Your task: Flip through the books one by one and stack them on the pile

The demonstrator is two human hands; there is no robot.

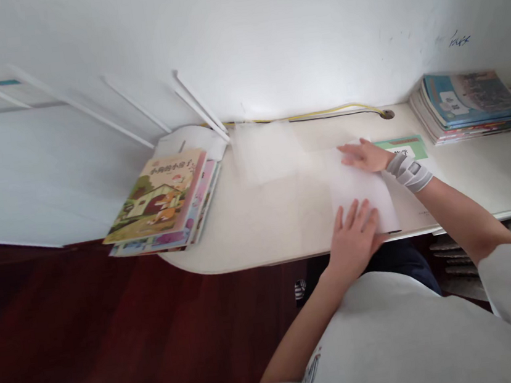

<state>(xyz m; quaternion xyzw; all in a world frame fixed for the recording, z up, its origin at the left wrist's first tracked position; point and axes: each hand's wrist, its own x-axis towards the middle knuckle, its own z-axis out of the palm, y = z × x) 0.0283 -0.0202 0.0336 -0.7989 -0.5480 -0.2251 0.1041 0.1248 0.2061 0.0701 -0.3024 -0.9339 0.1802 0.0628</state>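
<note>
A white sheet of paper (357, 188) lies flat on the cream desk (264, 227). My left hand (354, 235) rests flat on the sheet's near edge, fingers stretched out. At the sheet's far right corner my right hand (363, 154) presses down with fingers extended; its wrist wears a grey strap. A green-covered booklet (406, 147) lies partly under the right wrist.
A stack of picture books (164, 204) overhangs the desk's left end. Another stack of books (471, 104) sits at the back right. A yellow cable (329, 111) runs along the wall. More books lie on a shelf below the desk at right. Dark red floor is on the left.
</note>
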